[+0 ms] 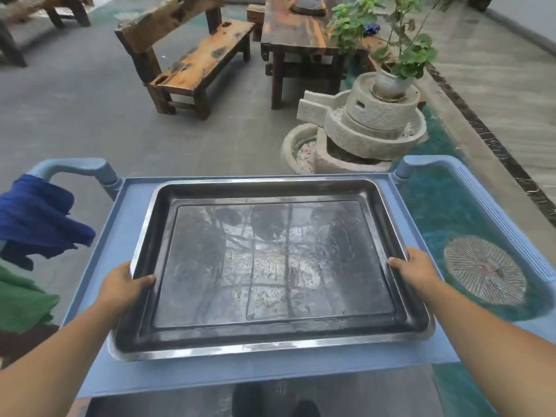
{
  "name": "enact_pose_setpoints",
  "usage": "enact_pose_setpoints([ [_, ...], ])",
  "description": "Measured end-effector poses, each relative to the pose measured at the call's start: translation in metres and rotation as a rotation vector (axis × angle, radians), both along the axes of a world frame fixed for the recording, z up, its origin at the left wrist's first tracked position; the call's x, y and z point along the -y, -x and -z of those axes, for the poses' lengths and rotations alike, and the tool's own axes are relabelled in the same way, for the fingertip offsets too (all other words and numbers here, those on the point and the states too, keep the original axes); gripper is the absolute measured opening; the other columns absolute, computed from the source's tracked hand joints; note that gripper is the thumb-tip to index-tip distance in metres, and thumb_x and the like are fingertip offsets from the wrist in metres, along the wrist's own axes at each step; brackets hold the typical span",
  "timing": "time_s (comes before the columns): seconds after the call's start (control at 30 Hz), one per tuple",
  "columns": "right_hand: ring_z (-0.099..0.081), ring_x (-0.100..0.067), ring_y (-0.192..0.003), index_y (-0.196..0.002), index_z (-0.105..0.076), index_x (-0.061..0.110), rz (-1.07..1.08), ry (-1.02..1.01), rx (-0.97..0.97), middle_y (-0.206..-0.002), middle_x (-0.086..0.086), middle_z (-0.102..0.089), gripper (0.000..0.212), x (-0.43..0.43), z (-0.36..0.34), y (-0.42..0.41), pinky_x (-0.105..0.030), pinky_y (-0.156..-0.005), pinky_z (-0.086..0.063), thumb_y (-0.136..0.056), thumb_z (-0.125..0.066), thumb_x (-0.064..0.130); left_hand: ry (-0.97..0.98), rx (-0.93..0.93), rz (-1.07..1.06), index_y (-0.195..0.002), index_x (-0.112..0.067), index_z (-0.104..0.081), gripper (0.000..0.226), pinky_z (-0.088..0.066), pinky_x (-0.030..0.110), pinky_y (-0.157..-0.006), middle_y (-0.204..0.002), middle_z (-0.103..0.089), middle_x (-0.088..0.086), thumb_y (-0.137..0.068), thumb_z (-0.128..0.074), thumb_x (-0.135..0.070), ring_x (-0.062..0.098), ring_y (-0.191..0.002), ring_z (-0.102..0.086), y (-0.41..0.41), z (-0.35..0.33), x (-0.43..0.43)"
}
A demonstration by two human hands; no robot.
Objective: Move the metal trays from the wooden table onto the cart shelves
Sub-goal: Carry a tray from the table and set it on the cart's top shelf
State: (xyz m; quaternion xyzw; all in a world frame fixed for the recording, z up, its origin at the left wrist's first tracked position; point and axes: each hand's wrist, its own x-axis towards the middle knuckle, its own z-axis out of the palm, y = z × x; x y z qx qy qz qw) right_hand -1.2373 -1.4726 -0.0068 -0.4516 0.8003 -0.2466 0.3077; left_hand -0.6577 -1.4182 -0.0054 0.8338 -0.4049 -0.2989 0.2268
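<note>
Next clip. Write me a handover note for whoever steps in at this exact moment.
Hands: left hand grips the left rim of the tray, thumb over the edge; right hand grips the right rim.
Things: tray lies level over the top shelf of the cart; whether it already rests there is unclear.
Done: this tray is at the cart.
Left: set it down, let go, fetch any other trays; none show here.

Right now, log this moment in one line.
metal tray: over cart top shelf | left hand: grips left rim | right hand: grips right rim
</note>
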Motion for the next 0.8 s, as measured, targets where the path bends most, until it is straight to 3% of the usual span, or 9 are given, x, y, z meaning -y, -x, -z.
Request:
enact_pose_setpoints([
  [0.27, -0.066, -0.03, -0.081, -0.091, -0.065, 0.015, -0.004, -0.062, -0.019, -0.083, -0.008, -0.068, 0.011, 0.001, 0.031, 0.006, -0.037, -0.075, -0.05, -0.083, -0.072, 0.013, -0.05, 0.041, -0.007, -0.105, -0.01, -0.059, 0.025, -0.051, 0.044, -0.073, -0.095, -0.065, 0.011, -0.088, -0.071, -0.024, 0.032, -0.079, -0.062, 0.006, 0.009, -0.004],
  [0.43, -0.059, -0.029, -0.077, -0.087, -0.06, 0.016, -0.013, -0.051, -0.144, -0.079, -0.004, -0.064, 0.01, -0.005, 0.032, 0.002, -0.034, -0.068, -0.041, -0.086, -0.068, 0.021, -0.042, 0.123, -0.008, -0.098, -0.011, -0.061, 0.024, -0.052, 0.044, -0.076, -0.094, -0.068, 0.015, -0.085, -0.074, -0.027, 0.036, -0.079, -0.061, 0.006, 0.01, -0.006],
  [0.57, -0.056, -0.025, -0.076, -0.1, -0.054, 0.012, 0.007, 0.02, -0.181, -0.083, -0.001, -0.059, 0.026, -0.012, 0.025, -0.004, -0.033, -0.062, -0.039, -0.086, -0.068, 0.03, 0.007, 0.214, -0.014, -0.11, -0.015, -0.051, 0.037, -0.048, 0.047, -0.077, -0.107, -0.064, 0.017, -0.085, -0.072, -0.032, 0.037, -0.089, -0.059, 0.01, 0.01, -0.009],
  [0.67, -0.052, -0.021, -0.099, -0.126, -0.049, 0.014, 0.021, 0.115, -0.209, -0.114, -0.005, -0.052, 0.05, -0.02, 0.016, -0.012, -0.035, -0.08, -0.042, -0.087, -0.068, 0.037, 0.125, 0.284, -0.026, -0.127, -0.016, -0.043, 0.051, -0.047, 0.053, -0.091, -0.128, -0.049, 0.016, -0.087, -0.07, -0.03, 0.039, -0.11, -0.056, 0.019, 0.004, -0.012],
  [0.8, -0.04, -0.027, -0.126, -0.132, -0.045, 0.012, -0.128, 0.262, -0.322, -0.133, -0.007, -0.039, 0.054, -0.037, 0.002, -0.029, -0.042, -0.101, -0.041, -0.087, -0.066, 0.035, 0.28, 0.4, 0.149, -0.127, -0.011, -0.049, 0.049, -0.043, 0.051, -0.102, -0.129, -0.043, 0.014, -0.085, -0.071, -0.023, 0.035, -0.119, -0.046, 0.038, -0.004, -0.03],
])
